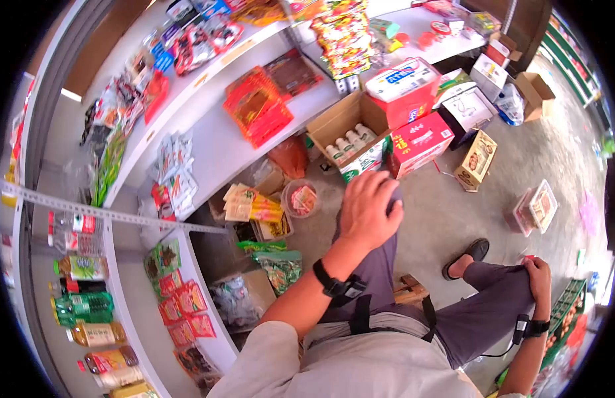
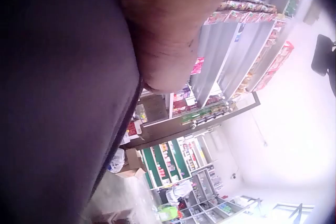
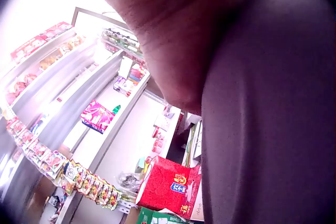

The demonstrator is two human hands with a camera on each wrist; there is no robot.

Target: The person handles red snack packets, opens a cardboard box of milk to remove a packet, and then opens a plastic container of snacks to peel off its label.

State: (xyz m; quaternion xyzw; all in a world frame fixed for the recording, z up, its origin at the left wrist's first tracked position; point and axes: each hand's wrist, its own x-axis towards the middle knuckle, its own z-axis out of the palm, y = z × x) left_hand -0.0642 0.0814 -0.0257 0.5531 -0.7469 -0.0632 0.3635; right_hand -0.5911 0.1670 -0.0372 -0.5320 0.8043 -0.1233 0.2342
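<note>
1. Left hand rests on the left leg, fingers loosely bent, nothing gripped; best keep that wrist soft.
2. Just beyond it stands the open carton with white bottles inside (mind those flaps!), so hold the knee steady, clear of the cardboard.
3. Right hand drapes over the right leg, seemingly empty; spread unclear, and I can't tell if it touches that red thing. Weight even, shoulders easy.
</note>
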